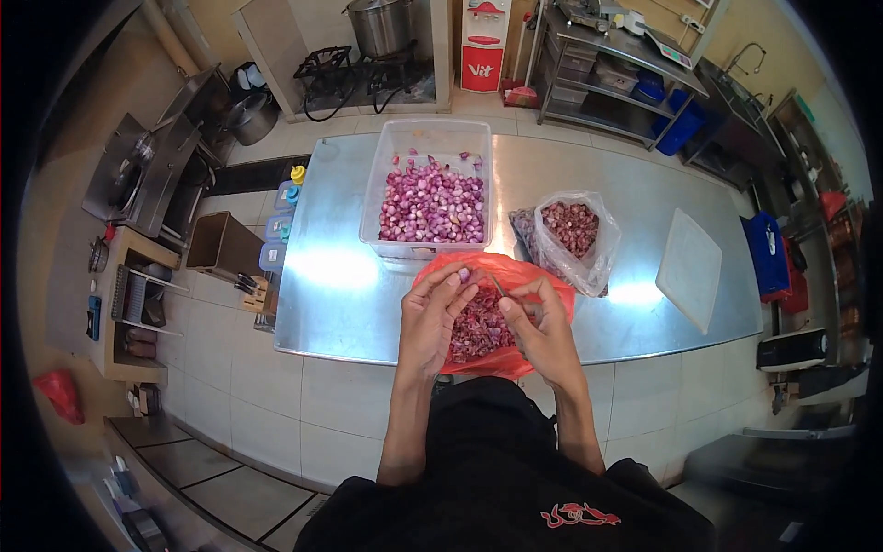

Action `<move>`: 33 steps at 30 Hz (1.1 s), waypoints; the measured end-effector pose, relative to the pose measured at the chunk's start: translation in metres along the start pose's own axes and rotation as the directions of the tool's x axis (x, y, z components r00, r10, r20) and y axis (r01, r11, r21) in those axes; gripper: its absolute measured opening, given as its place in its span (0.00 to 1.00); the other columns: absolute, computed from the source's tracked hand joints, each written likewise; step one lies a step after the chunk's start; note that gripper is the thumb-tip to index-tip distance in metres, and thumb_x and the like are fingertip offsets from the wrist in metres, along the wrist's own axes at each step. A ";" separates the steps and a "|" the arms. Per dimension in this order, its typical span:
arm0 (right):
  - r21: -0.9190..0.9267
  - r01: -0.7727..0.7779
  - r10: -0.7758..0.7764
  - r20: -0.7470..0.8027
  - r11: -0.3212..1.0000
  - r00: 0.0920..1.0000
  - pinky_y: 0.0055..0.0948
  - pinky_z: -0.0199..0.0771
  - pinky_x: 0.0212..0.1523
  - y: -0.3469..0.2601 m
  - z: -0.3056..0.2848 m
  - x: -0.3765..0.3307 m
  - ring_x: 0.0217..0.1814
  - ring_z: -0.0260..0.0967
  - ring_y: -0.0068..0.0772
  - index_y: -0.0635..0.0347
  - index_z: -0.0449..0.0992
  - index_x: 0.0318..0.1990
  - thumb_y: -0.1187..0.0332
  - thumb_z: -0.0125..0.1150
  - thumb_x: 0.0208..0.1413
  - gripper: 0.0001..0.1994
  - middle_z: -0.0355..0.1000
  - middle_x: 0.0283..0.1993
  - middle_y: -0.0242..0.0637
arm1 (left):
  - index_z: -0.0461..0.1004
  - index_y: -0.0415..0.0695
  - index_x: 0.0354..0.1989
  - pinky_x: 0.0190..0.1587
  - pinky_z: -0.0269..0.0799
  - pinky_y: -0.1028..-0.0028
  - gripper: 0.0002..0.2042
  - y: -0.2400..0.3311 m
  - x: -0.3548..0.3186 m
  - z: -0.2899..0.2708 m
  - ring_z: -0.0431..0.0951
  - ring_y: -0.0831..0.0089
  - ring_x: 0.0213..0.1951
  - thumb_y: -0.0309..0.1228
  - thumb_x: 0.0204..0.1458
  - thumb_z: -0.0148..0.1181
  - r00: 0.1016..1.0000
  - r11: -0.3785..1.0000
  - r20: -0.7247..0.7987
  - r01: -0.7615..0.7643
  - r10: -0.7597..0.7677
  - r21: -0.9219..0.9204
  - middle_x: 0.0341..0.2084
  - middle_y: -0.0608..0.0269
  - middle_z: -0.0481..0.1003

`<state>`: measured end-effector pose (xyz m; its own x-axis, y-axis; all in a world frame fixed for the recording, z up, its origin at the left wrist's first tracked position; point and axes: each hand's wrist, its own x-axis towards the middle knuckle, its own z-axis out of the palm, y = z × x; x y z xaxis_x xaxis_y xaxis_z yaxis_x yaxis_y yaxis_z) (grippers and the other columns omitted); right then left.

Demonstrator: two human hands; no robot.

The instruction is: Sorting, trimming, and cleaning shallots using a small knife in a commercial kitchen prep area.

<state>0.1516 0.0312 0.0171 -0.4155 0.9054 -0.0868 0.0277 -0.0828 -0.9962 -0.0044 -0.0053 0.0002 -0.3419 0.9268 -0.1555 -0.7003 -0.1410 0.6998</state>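
Observation:
My left hand (429, 322) pinches a small purple shallot (464, 274) between thumb and fingers. Close beside it, my right hand (546, 333) grips a small knife (498, 286), its tip pointing toward the shallot. Both hands are above an open red plastic bag (556, 279) at the table's near edge, with reddish shallot skins (480, 329) inside. Beyond the bag stands a clear plastic tub (421, 248) holding many shiny peeled shallots (432, 204). To its right, a clear plastic bag (602, 250) is filled with brownish-red unpeeled shallots (570, 227).
The steel table (345, 308) carries a flat whitish lid or board (690, 269) at right. Off its left edge are bottles with coloured caps (292, 195) and a knife block (256, 296). A stove with a large pot (381, 28) and a red-and-white water dispenser (484, 46) stand behind.

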 end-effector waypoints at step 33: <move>-0.110 0.307 -0.297 0.100 0.945 0.950 0.29 0.65 0.58 -0.021 0.018 -0.004 0.57 0.69 0.34 0.65 0.70 0.56 0.71 0.49 0.63 0.15 0.72 0.55 0.45 | 0.69 0.32 0.50 0.51 0.75 0.73 0.14 0.003 -0.007 0.016 0.77 0.69 0.47 0.19 0.55 0.55 0.984 0.984 0.023 -0.173 0.174 -0.035 0.44 0.48 0.75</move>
<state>0.1363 0.0217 0.0386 -0.4938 0.8427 0.2143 -0.0016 0.2455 -0.9694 0.0061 -0.0067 0.0146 -0.4437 0.8960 -0.0150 -0.6519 -0.3112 0.6916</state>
